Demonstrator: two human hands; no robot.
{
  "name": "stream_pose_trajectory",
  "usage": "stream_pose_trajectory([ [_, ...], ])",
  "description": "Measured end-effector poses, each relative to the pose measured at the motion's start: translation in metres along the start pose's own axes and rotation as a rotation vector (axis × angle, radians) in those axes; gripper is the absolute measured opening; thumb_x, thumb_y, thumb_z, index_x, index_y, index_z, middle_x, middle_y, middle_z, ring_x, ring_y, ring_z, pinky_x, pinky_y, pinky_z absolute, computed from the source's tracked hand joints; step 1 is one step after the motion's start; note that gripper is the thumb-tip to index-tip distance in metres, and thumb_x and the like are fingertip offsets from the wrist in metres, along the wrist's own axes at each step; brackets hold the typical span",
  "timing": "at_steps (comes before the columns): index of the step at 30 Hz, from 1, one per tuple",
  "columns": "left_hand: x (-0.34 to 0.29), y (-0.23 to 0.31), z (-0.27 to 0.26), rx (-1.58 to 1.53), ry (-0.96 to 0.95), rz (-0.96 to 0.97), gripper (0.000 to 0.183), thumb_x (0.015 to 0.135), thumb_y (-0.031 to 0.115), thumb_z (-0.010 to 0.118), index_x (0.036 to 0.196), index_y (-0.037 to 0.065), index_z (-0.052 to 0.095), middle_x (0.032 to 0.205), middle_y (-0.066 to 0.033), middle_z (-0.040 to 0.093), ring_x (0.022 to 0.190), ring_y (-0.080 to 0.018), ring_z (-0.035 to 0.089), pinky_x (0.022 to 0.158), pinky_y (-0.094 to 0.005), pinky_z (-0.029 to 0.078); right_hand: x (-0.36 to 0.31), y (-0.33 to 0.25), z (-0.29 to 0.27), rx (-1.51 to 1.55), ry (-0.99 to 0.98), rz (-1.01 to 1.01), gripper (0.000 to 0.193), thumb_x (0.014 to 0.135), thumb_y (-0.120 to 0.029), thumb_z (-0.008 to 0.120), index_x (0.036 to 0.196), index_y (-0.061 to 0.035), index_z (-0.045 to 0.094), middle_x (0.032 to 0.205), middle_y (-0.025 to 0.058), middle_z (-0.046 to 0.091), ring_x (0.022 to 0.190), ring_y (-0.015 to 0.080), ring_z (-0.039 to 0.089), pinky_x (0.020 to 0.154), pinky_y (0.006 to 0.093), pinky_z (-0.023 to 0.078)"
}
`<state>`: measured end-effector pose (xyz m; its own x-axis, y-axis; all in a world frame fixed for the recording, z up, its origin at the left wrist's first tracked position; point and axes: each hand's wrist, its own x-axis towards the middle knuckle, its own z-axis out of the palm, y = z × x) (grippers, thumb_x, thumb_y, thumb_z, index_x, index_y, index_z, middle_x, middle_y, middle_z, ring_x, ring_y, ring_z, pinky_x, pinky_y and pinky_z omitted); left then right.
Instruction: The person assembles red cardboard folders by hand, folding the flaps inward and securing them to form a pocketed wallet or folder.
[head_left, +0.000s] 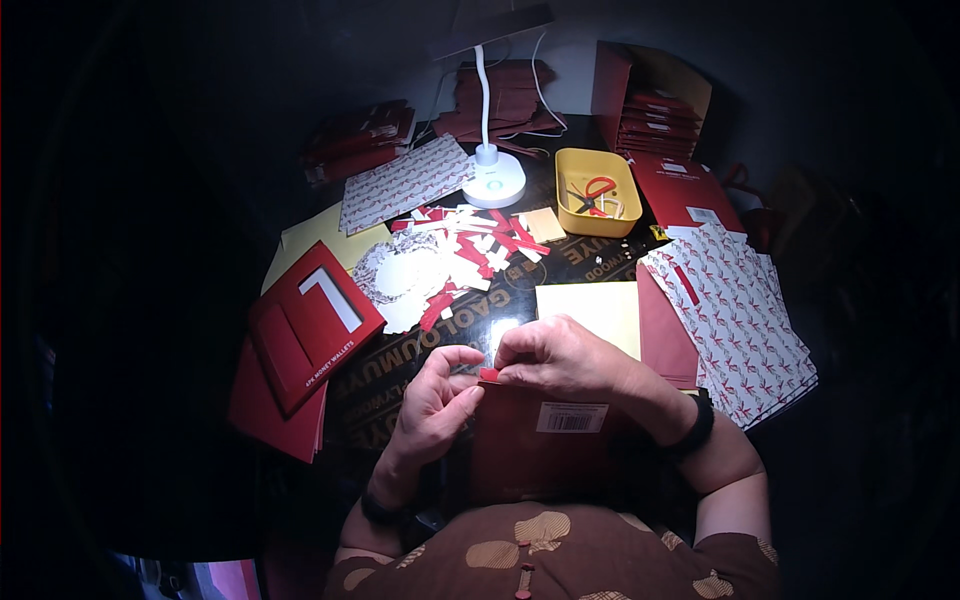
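Observation:
A dark red card wallet (510, 450) with a white barcode label lies in front of my body, its far corner between my hands. My left hand (432, 408) grips that corner, thumb on top and fingers curled. Just right of it, my right hand (560, 360) is closed in a pinch at the same edge. A small red paper tab (489, 375) shows between the two hands; the right fingertips touch it. What else the right fingers hold is hidden by the hand. Beyond the right hand lies a cream sheet (590, 300).
Red and white paper strips (470, 245) heap mid-table beside a white lamp (494, 182). A yellow tray (597, 222) holds scissors. Patterned sheets (735, 330) are stacked at right; a finished-looking red wallet (315, 325) lies at left. Red folders (655, 120) stand at the back.

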<state>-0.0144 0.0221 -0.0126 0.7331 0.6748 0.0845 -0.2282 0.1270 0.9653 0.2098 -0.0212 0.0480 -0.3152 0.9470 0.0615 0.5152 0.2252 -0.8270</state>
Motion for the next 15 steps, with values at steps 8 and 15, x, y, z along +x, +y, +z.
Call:
stream_pose_trajectory([
  [8, -0.0021, -0.0074, 0.0006, 0.069, 0.044, 0.154, 0.026, 0.098, -0.006, 0.053, 0.121, 0.004, 0.047, 0.097, -0.0034, 0.062, 0.077, -0.0012, 0.052, 0.065, -0.017, 0.041, 0.0009, 0.0021, 0.0002, 0.067, -0.01, 0.065, 0.018, 0.09, -0.018, 0.074, 0.098, -0.0016, 0.07, 0.08, 0.008, 0.071, 0.076, 0.0118, 0.066, 0.07, 0.0306, 0.053],
  [15, -0.0025, -0.0076, 0.0025, 0.129, 0.025, 0.257, 0.018, 0.098, -0.008, 0.053, 0.112, 0.003, 0.055, 0.097, -0.0018, 0.063, 0.08, -0.0001, 0.053, 0.067, -0.0163, 0.041, 0.0011, 0.0058, 0.0026, 0.084, -0.011, 0.036, 0.02, 0.091, -0.019, 0.074, 0.1, -0.0015, 0.071, 0.082, 0.0082, 0.071, 0.078, 0.0119, 0.066, 0.072, 0.0304, 0.053],
])
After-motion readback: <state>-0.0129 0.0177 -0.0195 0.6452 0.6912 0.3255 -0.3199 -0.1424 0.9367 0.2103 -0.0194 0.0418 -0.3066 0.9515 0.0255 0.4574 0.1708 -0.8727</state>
